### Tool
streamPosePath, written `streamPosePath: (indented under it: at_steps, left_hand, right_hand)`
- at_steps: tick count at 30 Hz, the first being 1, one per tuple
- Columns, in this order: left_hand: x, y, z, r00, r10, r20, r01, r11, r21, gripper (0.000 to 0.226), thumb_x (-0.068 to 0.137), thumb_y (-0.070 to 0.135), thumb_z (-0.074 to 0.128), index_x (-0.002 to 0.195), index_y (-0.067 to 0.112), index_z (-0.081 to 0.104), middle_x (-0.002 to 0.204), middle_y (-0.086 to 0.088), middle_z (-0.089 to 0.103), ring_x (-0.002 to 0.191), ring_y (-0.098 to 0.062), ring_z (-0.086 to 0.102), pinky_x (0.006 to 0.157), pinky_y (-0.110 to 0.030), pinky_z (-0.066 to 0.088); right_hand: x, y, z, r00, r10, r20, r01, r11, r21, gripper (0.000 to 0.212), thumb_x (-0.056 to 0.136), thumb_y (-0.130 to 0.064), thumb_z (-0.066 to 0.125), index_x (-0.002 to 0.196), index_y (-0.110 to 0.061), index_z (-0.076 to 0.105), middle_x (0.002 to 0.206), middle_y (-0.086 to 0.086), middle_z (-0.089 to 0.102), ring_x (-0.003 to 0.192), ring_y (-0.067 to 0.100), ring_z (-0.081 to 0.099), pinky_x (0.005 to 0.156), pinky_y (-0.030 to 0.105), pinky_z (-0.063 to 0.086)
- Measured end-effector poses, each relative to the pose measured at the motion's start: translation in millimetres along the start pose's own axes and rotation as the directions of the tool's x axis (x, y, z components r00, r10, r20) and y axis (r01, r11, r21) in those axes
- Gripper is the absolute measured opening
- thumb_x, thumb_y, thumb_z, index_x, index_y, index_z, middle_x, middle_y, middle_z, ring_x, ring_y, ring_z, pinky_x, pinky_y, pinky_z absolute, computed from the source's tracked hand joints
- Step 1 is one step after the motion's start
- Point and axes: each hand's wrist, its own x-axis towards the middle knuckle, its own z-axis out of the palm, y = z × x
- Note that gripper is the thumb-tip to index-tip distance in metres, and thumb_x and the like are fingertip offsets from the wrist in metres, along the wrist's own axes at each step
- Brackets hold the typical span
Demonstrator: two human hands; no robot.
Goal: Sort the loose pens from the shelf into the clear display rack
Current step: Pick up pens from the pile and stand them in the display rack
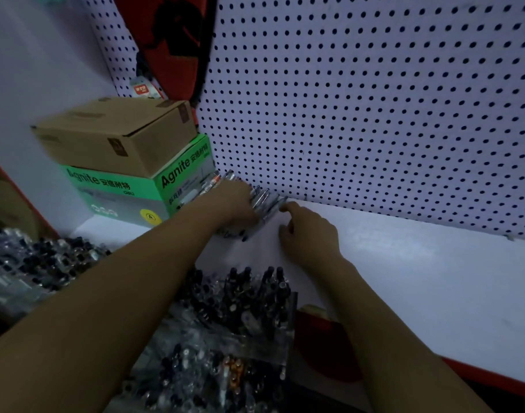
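Lying bunched on the white shelf (404, 263) at about 11 o'clock from frame centre, tight against the foot of the pegboard (359, 99) — the loose pens (265, 201), fanned side by side. Resting over their left half, the left hand (235, 205), fingers curling down onto the bundle; fingertips hidden, so cannot tell how firmly gripping. Reaching in from 4 o'clock of the pens, the right hand (307, 234) — index fingertip touching the end of the rightmost pen, other fingers loosely curled, holding nothing. Standing at 6 o'clock, under both forearms, the clear display rack (255, 332), packed with dark-capped pens. Sitting at 9 o'clock of the pens, a green box (130, 189) with a brown carton (115, 135) stacked on top.
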Motion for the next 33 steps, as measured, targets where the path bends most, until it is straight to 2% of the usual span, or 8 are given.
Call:
streamPosePath:
  at_steps: [3,7,10,12,18,22,27,33]
  left_hand:
    - [1,-9,-5,0.998,-0.002,-0.070,-0.005,0.995,-0.095,0.042,0.091,0.021,0.061,0.057,0.011,0.039,0.056,-0.006,0.032,0.048,-0.017,0.027,0.048,-0.027,0.029]
    - [2,-17,-8,0.993,-0.071,-0.089,0.041,0.955,-0.295,0.026,0.092,0.019,0.059,0.070,0.004,0.060,0.064,-0.013,0.052,0.053,-0.021,0.046,0.057,-0.028,0.044]
    - [-1,-18,-8,0.995,-0.090,-0.051,0.065,0.929,-0.365,0.027,0.094,0.019,0.059,0.084,-0.005,0.068,0.072,-0.016,0.064,0.059,-0.022,0.056,0.057,-0.027,0.050]
    - [-2,-16,-8,0.995,-0.089,-0.039,0.068,0.923,-0.379,0.028,0.095,0.019,0.058,0.088,-0.005,0.069,0.078,-0.018,0.069,0.059,-0.022,0.058,0.056,-0.027,0.050]
    - [-8,-13,-10,0.996,-0.086,0.003,0.080,0.909,-0.409,0.022,0.098,0.013,0.054,0.086,0.001,0.068,0.077,-0.010,0.071,0.058,-0.016,0.062,0.049,-0.023,0.049]
    - [-11,-10,-11,0.995,-0.098,0.000,0.088,0.892,-0.443,0.023,0.099,0.010,0.049,0.095,-0.003,0.068,0.084,-0.014,0.071,0.061,-0.019,0.062,0.055,-0.026,0.054]
    - [-12,-10,-12,0.994,-0.112,-0.013,0.093,0.878,-0.469,0.024,0.100,0.008,0.048,0.098,-0.007,0.066,0.090,-0.020,0.072,0.061,-0.022,0.063,0.059,-0.030,0.056]
    - [-12,-9,-12,0.994,-0.109,-0.001,0.095,0.874,-0.477,0.026,0.100,0.010,0.047,0.098,-0.007,0.066,0.088,-0.020,0.071,0.062,-0.023,0.063,0.063,-0.034,0.058]
  right_hand:
    - [3,1,1,0.996,-0.078,0.044,0.084,0.987,-0.139,0.050,0.101,-0.027,0.039,0.149,-0.034,0.031,0.119,0.006,0.057,0.090,0.027,0.061,0.066,0.028,0.038]
    - [9,1,-3,0.987,-0.090,0.134,0.113,0.978,-0.174,0.051,0.100,-0.024,0.037,0.149,-0.036,0.031,0.119,0.009,0.055,0.089,0.029,0.059,0.067,0.030,0.040]
    - [9,-1,-6,0.977,-0.100,0.188,0.136,0.973,-0.186,0.054,0.100,-0.024,0.038,0.151,-0.034,0.025,0.127,0.012,0.053,0.094,0.031,0.059,0.069,0.031,0.041]
    - [9,-3,-7,0.973,-0.108,0.205,0.151,0.967,-0.207,0.056,0.100,-0.022,0.038,0.152,-0.036,0.023,0.131,0.012,0.050,0.095,0.031,0.059,0.069,0.031,0.041]
    - [11,-4,-7,0.990,-0.042,0.138,0.056,0.993,-0.103,0.035,0.101,-0.026,0.038,0.136,-0.025,0.045,0.114,0.011,0.062,0.088,0.028,0.061,0.068,0.032,0.044]
    - [7,-8,-6,0.988,-0.069,0.140,0.090,0.985,-0.147,0.044,0.104,-0.035,0.033,0.148,-0.028,0.029,0.124,0.013,0.056,0.098,0.031,0.061,0.075,0.036,0.046]
    - [10,-8,-8,0.986,-0.066,0.154,0.087,0.987,-0.132,0.034,0.103,-0.029,0.034,0.136,-0.026,0.045,0.115,0.010,0.060,0.086,0.028,0.059,0.068,0.031,0.040]
    - [4,-14,-4,0.977,-0.137,0.166,0.168,0.968,-0.185,0.052,0.100,-0.025,0.040,0.151,-0.031,0.028,0.127,0.012,0.046,0.103,0.031,0.057,0.074,0.033,0.042]
